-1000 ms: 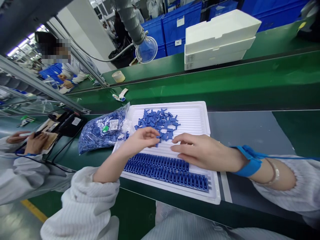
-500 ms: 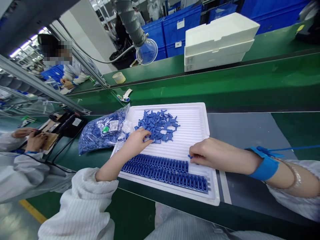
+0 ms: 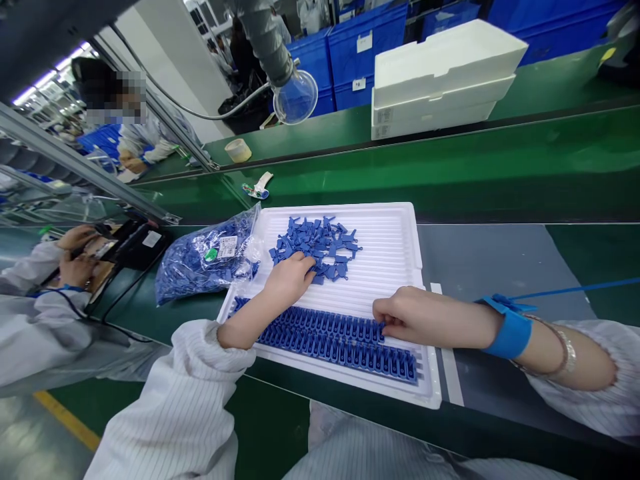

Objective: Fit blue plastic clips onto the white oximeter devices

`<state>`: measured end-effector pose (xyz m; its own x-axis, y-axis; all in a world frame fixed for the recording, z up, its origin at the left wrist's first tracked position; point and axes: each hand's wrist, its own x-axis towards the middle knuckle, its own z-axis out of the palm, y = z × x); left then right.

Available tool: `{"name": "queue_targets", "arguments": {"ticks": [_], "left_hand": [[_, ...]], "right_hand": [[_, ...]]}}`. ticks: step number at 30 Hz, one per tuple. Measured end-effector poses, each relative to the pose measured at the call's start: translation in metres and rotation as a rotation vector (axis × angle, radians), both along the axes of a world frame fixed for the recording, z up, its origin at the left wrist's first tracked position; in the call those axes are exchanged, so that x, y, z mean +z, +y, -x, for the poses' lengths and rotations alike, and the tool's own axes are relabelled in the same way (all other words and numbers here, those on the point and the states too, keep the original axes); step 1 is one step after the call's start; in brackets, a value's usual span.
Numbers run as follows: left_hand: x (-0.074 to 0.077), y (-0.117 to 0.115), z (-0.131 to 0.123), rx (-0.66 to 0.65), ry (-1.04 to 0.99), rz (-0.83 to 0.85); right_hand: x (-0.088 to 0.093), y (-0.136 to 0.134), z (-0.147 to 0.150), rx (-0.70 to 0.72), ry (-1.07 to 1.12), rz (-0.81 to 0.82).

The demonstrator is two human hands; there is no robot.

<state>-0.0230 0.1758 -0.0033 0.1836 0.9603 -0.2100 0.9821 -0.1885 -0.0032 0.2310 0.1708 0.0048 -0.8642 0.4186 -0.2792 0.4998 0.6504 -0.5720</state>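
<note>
The tray (image 3: 385,247) is ridged plastic, the loose parts (image 3: 305,233) smooth plastic, the bag (image 3: 185,268) glossy, crinkled film.

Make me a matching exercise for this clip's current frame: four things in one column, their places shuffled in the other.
1. Left hand
2. Right hand
3. Clear plastic bag
4. White boxes

A. Stacked on the green shelf, beyond the tray
B. At the right end of the farther row of blue parts
C. Along the tray's left side
D. At the loose pile of blue pieces

Pairs: 1-D, 2-B, 3-C, 4-A
</note>
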Motion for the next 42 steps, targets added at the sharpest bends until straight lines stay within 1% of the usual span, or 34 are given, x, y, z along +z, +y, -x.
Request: {"name": "queue_targets", "arguments": {"ticks": [6,9,11,15,17,19,21,23,24,26,28,30,32,34,36,37,38,39,42], "left_hand": [[0.000,0.003,-0.007,0.010,0.063,0.005],[0.001,0.003,-0.007,0.014,0.040,0.009],[0.003,0.003,-0.004,0.026,-0.012,-0.006],[0.014,-0.002,0.000,0.061,-0.228,-0.061],[0.021,-0.006,-0.004,0.079,-0.378,-0.055],[0.029,-0.010,-0.013,0.096,-0.530,-0.017],[0.034,-0.015,-0.025,0.107,-0.677,0.037],[0.036,-0.019,-0.036,0.106,-0.815,0.103],[0.037,-0.021,-0.040,0.105,-0.881,0.137],[0.036,-0.023,-0.047,0.109,-0.999,0.203],[0.035,-0.024,-0.052,0.128,-1.097,0.253],[0.034,-0.025,-0.056,0.153,-1.177,0.295],[0.035,-0.025,-0.061,0.175,-1.245,0.335],[0.035,-0.024,-0.065,0.190,-1.304,0.359],[0.033,-0.023,-0.067,0.202,-1.350,0.351],[0.032,-0.023,-0.067,0.208,-1.363,0.333],[0.032,-0.023,-0.067,0.211,-1.370,0.309],[0.031,-0.024,-0.067,0.211,-1.370,0.276],[0.032,-0.028,-0.067,0.195,-1.336,0.142]], "right_hand": [[0.002,-0.002,0.000,-0.068,-0.026,0.088],[0.007,0.002,-0.004,-0.097,0.001,0.072],[0.010,0.006,-0.007,-0.126,0.040,0.046],[0.010,0.014,-0.009,-0.197,0.198,-0.051],[0.008,0.015,-0.005,-0.215,0.341,-0.156],[0.007,0.014,0.000,-0.201,0.484,-0.293],[0.008,0.013,0.006,-0.177,0.573,-0.433],[0.011,0.012,0.010,-0.153,0.586,-0.510],[0.013,0.012,0.011,-0.134,0.574,-0.516],[0.016,0.011,0.012,-0.093,0.532,-0.469],[0.016,0.009,0.011,-0.088,0.497,-0.446],[0.015,0.005,0.009,-0.134,0.467,-0.528],[0.014,0.001,0.008,-0.180,0.442,-0.680],[0.013,0.000,0.006,-0.194,0.434,-0.808],[0.013,0.001,0.002,-0.186,0.444,-0.850],[0.013,0.002,0.000,-0.183,0.457,-0.827],[0.013,0.004,-0.002,-0.190,0.475,-0.768],[0.013,0.005,-0.004,-0.206,0.497,-0.677],[0.016,0.007,-0.009,-0.303,0.541,-0.320]]}}
